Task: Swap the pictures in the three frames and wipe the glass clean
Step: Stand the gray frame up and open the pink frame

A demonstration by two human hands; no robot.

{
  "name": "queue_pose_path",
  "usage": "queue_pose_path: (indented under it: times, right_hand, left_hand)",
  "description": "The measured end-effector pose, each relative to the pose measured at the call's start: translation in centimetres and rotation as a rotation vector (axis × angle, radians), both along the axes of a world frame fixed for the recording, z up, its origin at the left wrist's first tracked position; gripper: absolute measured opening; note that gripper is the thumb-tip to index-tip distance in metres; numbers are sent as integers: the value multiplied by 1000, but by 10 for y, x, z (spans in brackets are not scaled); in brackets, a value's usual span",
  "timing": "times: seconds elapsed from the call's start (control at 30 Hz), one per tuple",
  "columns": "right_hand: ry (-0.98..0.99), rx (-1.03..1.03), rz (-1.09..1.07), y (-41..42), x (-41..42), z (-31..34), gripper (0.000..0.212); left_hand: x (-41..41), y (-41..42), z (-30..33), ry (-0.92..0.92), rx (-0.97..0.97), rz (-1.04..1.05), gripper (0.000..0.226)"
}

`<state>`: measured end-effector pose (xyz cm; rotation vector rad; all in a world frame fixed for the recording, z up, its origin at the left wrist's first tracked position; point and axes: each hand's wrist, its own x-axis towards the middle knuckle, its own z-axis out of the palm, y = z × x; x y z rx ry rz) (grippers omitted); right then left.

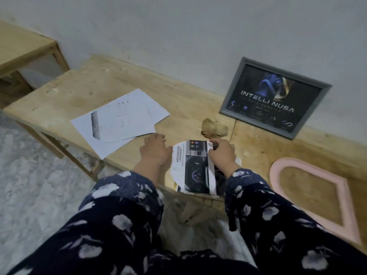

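Note:
A printed picture (pixel 193 167) with "ADVANCED" text and car-screen images lies at the table's near edge. My right hand (pixel 222 153) pinches its upper right part with curled fingers. My left hand (pixel 155 149) rests flat on the table just left of the picture, fingers straight. A grey rectangular frame (pixel 276 97) with a dark "INTELLI NUSA" picture leans against the wall at the back right. An empty pink heart-shaped frame (pixel 341 197) lies flat at the right. A crumpled brown cloth (pixel 214 128) sits between the grey frame and my right hand.
Loose white printed sheets (pixel 119 122) lie on the wooden table (pixel 79 90) to the left. A second wooden table (pixel 23 48) stands at the far left. The grey wall runs close behind. Marbled floor shows at the left.

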<state>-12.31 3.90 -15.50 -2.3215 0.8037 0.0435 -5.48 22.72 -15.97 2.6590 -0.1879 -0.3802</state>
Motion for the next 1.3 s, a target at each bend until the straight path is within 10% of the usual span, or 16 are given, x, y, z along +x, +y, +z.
queue_pose_path:
  times: [0.67,1.3]
  right_hand:
    - [181,-47,-120,-32,-105,-21,69]
    - [-256,102,-419,-96,-150,20,36]
  left_hand:
    - [-113,-38,-11,89,-54,120,74]
    - [-105,-126,23,-204,-438,-97,38]
